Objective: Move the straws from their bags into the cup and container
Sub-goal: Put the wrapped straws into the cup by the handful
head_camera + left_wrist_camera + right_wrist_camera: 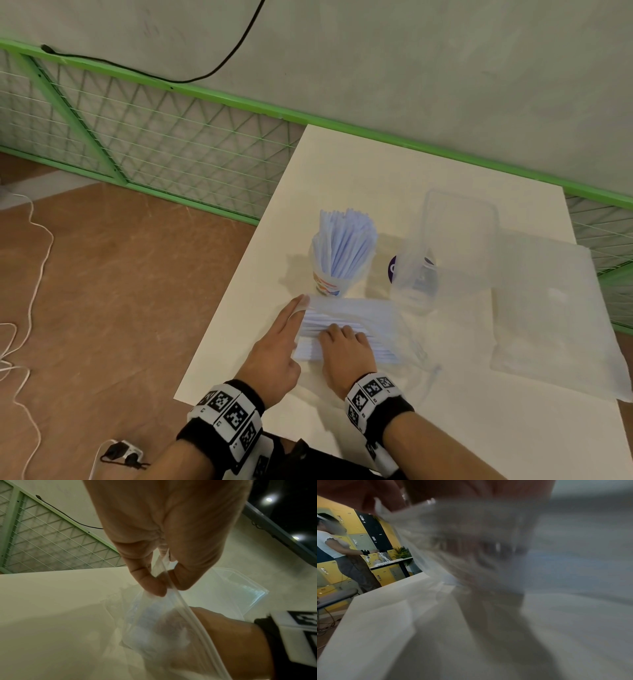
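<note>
A clear zip bag [376,315] of white straws [342,323] lies on the white table [342,171], just in front of the cup. My left hand [301,305] pinches the bag's zip edge [169,586] between thumb and finger and holds the mouth up. My right hand [337,337] reaches into the bag, its fingers curled over the straw bundle; through the plastic it shows in the left wrist view [171,626]. The printed cup [329,284] stands upright, full of straws [346,240]. The clear container [459,233] sits to its right. The right wrist view is blurred.
A flat, seemingly empty clear bag [548,325] lies at the table's right edge. A purple sticker [393,269] shows beside the container. A green mesh fence [154,137] runs behind the table. Cables [30,274] lie on the brown floor at left.
</note>
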Motion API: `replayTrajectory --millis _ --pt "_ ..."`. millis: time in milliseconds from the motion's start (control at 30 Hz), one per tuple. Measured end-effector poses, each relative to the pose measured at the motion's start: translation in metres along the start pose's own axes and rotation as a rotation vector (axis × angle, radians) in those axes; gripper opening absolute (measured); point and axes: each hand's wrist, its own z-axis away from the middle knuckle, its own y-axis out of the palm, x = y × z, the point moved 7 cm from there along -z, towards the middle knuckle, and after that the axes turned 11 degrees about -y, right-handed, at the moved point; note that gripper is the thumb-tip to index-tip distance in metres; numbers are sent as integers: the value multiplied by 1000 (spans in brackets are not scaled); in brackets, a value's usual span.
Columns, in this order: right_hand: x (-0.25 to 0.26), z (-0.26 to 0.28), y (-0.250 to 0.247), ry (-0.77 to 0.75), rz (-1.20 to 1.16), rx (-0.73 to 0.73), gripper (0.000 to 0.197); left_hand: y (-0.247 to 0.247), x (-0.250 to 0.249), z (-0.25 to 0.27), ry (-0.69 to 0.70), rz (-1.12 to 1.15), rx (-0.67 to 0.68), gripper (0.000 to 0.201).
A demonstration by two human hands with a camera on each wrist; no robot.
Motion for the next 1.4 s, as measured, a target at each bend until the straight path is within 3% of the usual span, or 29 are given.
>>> replayTrajectory --millis 300,567,733,867,967,1033,1133,1300,1400 --pt "-1 -4 7 26 24 86 39 -1 -2 2 -19 23 16 104" --pt "1 -4 3 -40 71 120 38 -1 -5 2 -17 33 31 106" --pt "-5 5 -12 -44 -112 1 44 -4 -4 2 -18 15 6 106" --pt "-13 17 -46 -32 -503 -239 12 -4 -1 0 -19 42 10 106" --pt "-17 34 -69 41 -989 -461 37 -3 -1 -2 -17 46 14 104" --pt "-18 45 -81 78 -1144 -550 36 -4 -2 -4 -10 39 12 104" --pt "-24 53 -74 113 -1077 -525 17 -6 -1 -5 -9 21 -4 103" --pt "-36 63 -60 171 -935 -452 32 -5 -3 -6 -3 27 3 102" --pt "-33 66 -99 138 -965 -445 35 -6 -2 -6 -7 21 0 102"
